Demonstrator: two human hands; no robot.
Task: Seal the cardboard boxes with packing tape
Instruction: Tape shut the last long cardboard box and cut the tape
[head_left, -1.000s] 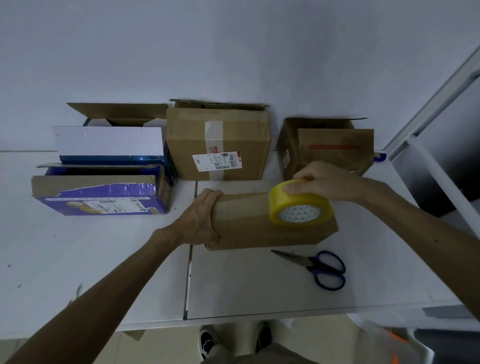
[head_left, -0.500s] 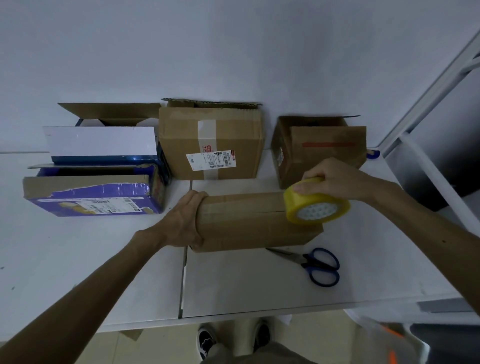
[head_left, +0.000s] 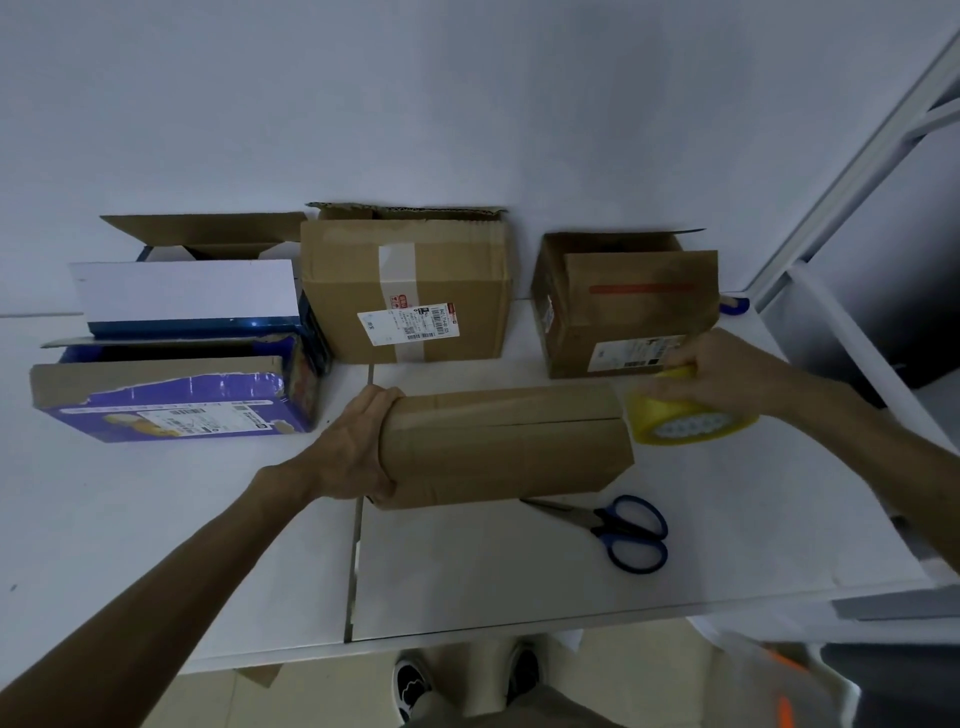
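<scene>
blue-handled steel scissors (head_left: 597, 521) lie near the front right of the white tabletop (head_left: 493, 571); black-and-white shoes (head_left: 413, 686) show below its front edge.

**White table, boxes and scissors**

A white table (head_left: 519, 571) in two slabs. The seam (head_left: 356, 561) between them runs from the near edge under the left end of the low brown box (head_left: 509, 447), which lies mid-table. Blue-handled scissors (head_left: 618, 530) lie just in front of that box, at its right end. Behind it stands a labelled carton (head_left: 405, 291) — behind-left a torn blue box (head_left: 171, 410), behind-right a red-striped carton (head_left: 623, 306).
</scene>
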